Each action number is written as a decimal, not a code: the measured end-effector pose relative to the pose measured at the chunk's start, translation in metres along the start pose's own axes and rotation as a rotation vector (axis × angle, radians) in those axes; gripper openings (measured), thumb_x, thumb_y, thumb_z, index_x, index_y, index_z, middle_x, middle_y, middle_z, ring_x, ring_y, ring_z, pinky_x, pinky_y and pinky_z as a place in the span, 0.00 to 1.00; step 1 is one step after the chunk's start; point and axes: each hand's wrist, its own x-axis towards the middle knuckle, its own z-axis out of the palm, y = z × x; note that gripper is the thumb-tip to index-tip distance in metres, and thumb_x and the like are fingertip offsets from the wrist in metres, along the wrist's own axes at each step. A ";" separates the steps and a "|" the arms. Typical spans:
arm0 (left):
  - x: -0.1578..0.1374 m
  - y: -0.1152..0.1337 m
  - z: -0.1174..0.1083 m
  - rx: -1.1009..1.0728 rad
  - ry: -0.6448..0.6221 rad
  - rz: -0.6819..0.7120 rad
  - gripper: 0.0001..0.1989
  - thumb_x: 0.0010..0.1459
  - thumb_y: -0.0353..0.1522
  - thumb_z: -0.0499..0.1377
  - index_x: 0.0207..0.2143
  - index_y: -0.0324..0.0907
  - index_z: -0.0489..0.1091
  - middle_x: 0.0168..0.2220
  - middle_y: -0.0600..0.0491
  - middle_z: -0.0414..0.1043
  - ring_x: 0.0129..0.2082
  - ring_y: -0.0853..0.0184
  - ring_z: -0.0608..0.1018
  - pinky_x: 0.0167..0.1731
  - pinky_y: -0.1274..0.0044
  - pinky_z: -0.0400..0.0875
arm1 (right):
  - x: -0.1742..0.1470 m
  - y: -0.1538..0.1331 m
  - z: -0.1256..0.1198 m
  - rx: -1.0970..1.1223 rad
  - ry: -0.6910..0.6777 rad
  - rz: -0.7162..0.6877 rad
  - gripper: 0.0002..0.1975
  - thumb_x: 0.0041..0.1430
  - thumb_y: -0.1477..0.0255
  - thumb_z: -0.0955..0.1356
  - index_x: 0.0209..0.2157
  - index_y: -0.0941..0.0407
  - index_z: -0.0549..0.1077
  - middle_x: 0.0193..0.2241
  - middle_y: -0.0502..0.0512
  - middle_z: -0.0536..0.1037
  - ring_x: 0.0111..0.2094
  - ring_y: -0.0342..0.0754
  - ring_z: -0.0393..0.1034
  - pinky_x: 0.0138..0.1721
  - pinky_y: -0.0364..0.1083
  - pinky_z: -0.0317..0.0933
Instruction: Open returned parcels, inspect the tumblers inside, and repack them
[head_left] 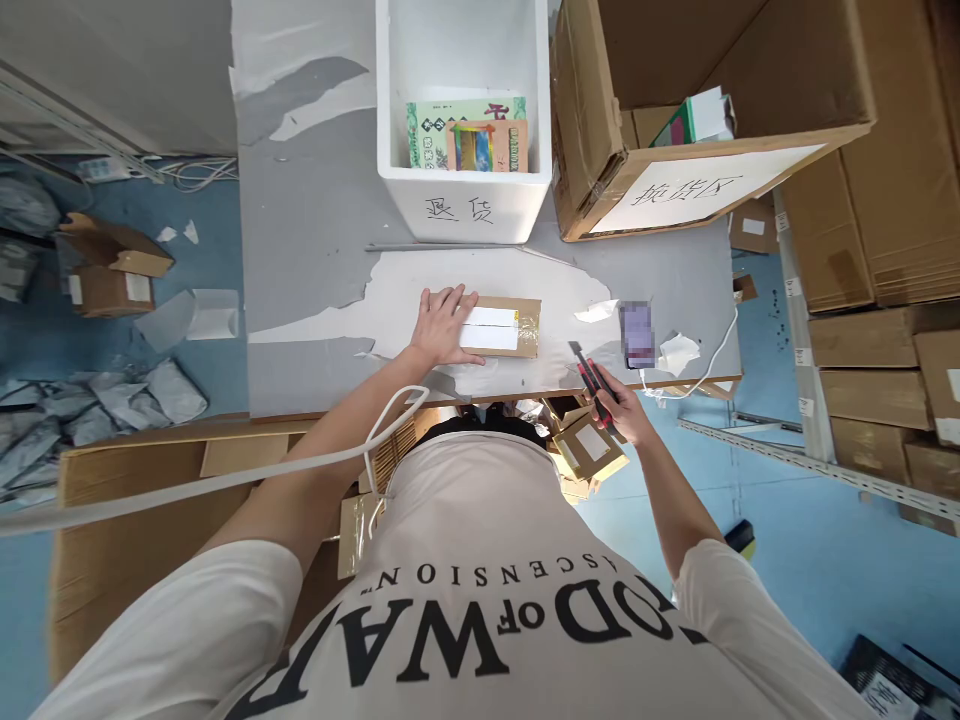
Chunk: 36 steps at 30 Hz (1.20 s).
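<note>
A small brown cardboard box (529, 328) with a white label and clear tape lies flat on the table (300, 220). My left hand (444, 325) rests on its left end, fingers spread. To the right, my right hand (616, 402) is wrapped round a black and red utility knife (595, 382), whose tip points up and left, away from the box. Just beyond the knife lies a phone (637, 335) with a white cable plugged into its near end.
Behind the box stand a white foam bin (465, 205) holding printed booklets and a large open carton (600, 130) with a small box inside. Torn paper (679, 353) lies by the phone. A white cable (225, 478) crosses over my left arm. Cartons (870, 370) are stacked at right.
</note>
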 end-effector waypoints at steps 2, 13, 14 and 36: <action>-0.001 -0.002 -0.002 -0.069 0.008 0.004 0.62 0.40 0.60 0.63 0.69 0.38 0.46 0.70 0.35 0.43 0.67 0.38 0.49 0.64 0.50 0.30 | 0.003 0.006 0.014 0.084 0.136 -0.050 0.41 0.55 0.56 0.71 0.66 0.45 0.52 0.39 0.52 0.75 0.24 0.41 0.68 0.22 0.43 0.66; -0.001 -0.070 0.012 -1.013 0.191 -0.474 0.30 0.61 0.47 0.52 0.60 0.40 0.65 0.57 0.42 0.69 0.56 0.55 0.71 0.55 0.58 0.67 | 0.070 0.007 0.127 0.500 0.298 -0.066 0.21 0.52 0.56 0.71 0.44 0.46 0.62 0.54 0.49 0.68 0.44 0.46 0.75 0.34 0.45 0.73; -0.002 -0.071 0.014 -1.113 0.160 -0.502 0.30 0.59 0.46 0.54 0.60 0.41 0.65 0.55 0.43 0.71 0.53 0.56 0.74 0.51 0.59 0.70 | 0.072 0.006 0.126 0.510 0.294 -0.078 0.21 0.52 0.57 0.71 0.44 0.46 0.62 0.54 0.49 0.68 0.45 0.47 0.74 0.37 0.47 0.74; -0.106 0.043 0.074 -1.360 0.403 -0.795 0.27 0.41 0.46 0.70 0.41 0.39 0.79 0.33 0.48 0.81 0.35 0.58 0.81 0.42 0.66 0.77 | 0.215 -0.115 0.111 0.014 -0.079 -0.227 0.22 0.54 0.55 0.69 0.47 0.49 0.64 0.34 0.49 0.75 0.29 0.42 0.69 0.31 0.44 0.67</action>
